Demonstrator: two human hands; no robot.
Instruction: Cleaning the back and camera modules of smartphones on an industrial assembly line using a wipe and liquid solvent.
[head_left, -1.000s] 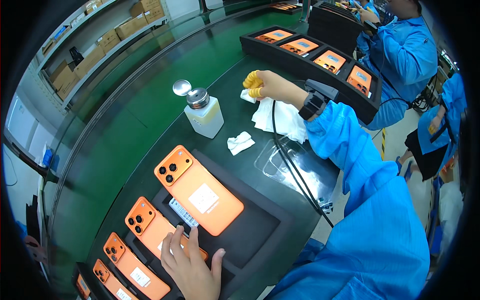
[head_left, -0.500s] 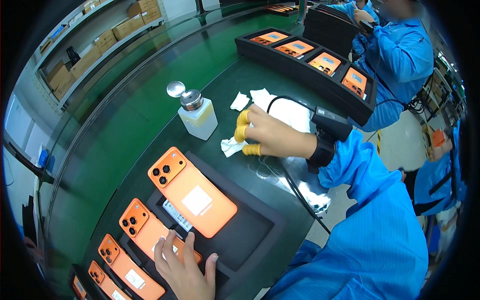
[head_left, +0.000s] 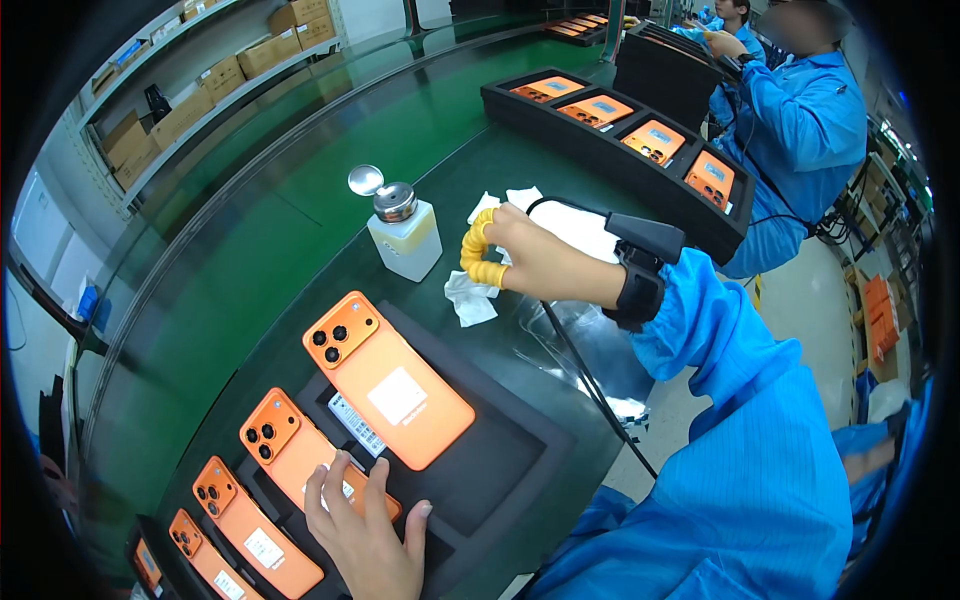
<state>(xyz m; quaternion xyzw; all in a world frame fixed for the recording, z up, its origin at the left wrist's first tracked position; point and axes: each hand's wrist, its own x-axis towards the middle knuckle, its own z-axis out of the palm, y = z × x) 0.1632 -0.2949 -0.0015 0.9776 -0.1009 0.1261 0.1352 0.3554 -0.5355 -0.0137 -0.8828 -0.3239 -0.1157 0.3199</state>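
Green and glossy, the long curved workbench (head_left: 250, 270) runs past shelves of cardboard boxes (head_left: 200, 95), with a co-worker in a blue smock (head_left: 800, 110) seated behind a far black tray of orange phones (head_left: 620, 130). Near the lower edge, a black foam tray (head_left: 500, 440) holds a row of orange phones lying back-up; the largest, an orange phone with a white sticker (head_left: 390, 380), sits tilted, propped half out of its slot.

The left hand (head_left: 365, 520) lies flat with fingers spread on the neighbouring orange phone (head_left: 290, 445), pressing it down and grasping nothing. The right hand (head_left: 530, 262), wearing yellow rubber finger cots and a black wrist strap with a cord (head_left: 640, 275), is curled loosely just above a crumpled white wipe (head_left: 470, 298); whether the fingertips already pinch the cloth I cannot tell, since they are turned away from the camera.

Just beside that hand stands a white solvent bottle with a metal pump top (head_left: 405, 235) (its lid flipped open). A careless sweep of the wrist could knock it and spill liquid toward the tray. The trailing cord could also snag the clear plastic bag (head_left: 590, 345) near the bench edge. The propped phone looks unstable: a nudge might slide it against its neighbours and scuff them.
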